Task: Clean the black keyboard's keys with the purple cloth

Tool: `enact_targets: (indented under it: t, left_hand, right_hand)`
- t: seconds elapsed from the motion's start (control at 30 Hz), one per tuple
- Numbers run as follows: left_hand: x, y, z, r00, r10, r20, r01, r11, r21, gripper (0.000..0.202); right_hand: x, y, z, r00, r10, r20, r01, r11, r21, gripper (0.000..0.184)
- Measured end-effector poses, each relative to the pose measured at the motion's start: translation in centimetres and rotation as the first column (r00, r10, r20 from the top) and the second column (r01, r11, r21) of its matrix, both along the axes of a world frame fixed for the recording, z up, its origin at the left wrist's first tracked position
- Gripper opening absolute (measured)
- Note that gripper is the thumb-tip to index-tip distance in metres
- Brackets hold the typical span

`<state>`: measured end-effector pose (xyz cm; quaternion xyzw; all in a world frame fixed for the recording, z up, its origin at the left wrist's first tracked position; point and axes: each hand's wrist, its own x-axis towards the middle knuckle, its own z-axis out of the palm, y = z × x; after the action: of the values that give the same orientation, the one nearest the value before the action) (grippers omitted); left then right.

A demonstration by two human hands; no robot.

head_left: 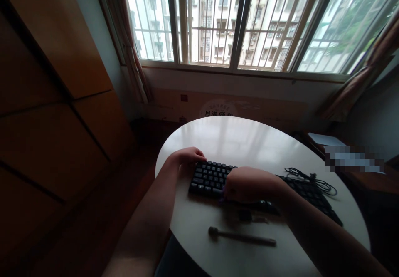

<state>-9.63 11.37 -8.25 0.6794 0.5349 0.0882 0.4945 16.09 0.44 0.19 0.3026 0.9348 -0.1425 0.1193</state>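
Observation:
A black keyboard (207, 178) lies on the white round table (224, 139), its middle covered by my right hand and forearm. My left hand (191, 155) grips the keyboard's far left corner with its fingers closed. Over the middle keys my right hand (246, 184) is closed like a fist. A small purple bit (222, 196) shows below its fingers; what it belongs to is hidden. Nearer to me lies a toothbrush (241, 237), bristle head to the left. Between it and the keyboard sits a small dark object (245, 215), too blurred to name.
A coiled black cable (311, 180) rests at the keyboard's right end. Beyond the table are a printed cardboard panel (249, 106) and a barred window (212, 27). Wooden cabinets (56, 135) stand on the left, and a side surface with a pale sheet (326, 139) on the right.

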Motion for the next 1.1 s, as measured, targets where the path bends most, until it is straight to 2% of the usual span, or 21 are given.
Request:
enact_targets:
  t: [0.1, 0.17, 0.23, 0.33, 0.43, 0.63, 0.8, 0.97, 1.1]
  left_hand:
    - [0.1, -0.2, 0.3, 1.0, -0.003, -0.012, 0.003, 1.0, 0.008, 0.036]
    - [0.2, -0.3, 0.5, 1.0, -0.006, -0.023, 0.006, 1.0, 0.011, 0.039]
    - [0.2, -0.5, 0.7, 0.999, -0.011, -0.03, 0.011, 1.0, 0.021, 0.043]
    - [0.2, -0.6, 0.8, 0.999, -0.023, -0.036, 0.024, 0.999, 0.035, 0.048]
    - [0.2, -0.4, 0.7, 0.998, -0.04, -0.039, 0.041, 0.999, 0.032, 0.052]
    - [0.2, 0.0, 0.2, 0.997, -0.057, -0.06, 0.059, 0.997, 0.043, 0.049]
    - [0.4, 0.0, 0.3, 0.993, -0.065, -0.097, 0.072, 0.995, 0.073, 0.044]
    - [0.5, -0.4, 0.7, 0.985, -0.066, -0.157, 0.086, 0.988, 0.13, 0.04]
    - [1.6, -1.0, 1.5, 0.971, -0.022, -0.238, 0.091, 0.955, 0.283, 0.036]
  right_hand:
    - [0.4, 1.9, -0.2, 0.981, -0.001, -0.194, -0.005, 0.999, -0.032, 0.025]
    - [0.1, 3.1, -1.0, 0.95, -0.061, -0.305, 0.08, 0.996, 0.049, 0.028]
    - [-0.6, 3.9, -2.3, 0.922, -0.109, -0.372, 0.182, 0.969, 0.167, 0.029]
    - [-1.7, 4.3, -4.3, 0.936, -0.144, -0.32, 0.24, 0.928, 0.285, 0.03]
    - [-2.3, 4.3, -5.3, 0.961, -0.172, -0.219, 0.234, 0.923, 0.305, 0.033]
    - [-1.9, 3.3, -4.0, 0.978, -0.155, -0.139, 0.186, 0.949, 0.254, 0.039]
    - [-1.5, 1.4, -3.2, 0.993, -0.071, -0.095, 0.095, 0.955, 0.281, 0.051]
    - [-0.1, -0.7, -4.1, 0.985, 0.054, -0.163, -0.006, 0.96, 0.28, 0.036]
    - [1.1, -1.8, -5.8, 0.972, 0.057, -0.229, 0.024, 0.942, 0.336, 0.026]
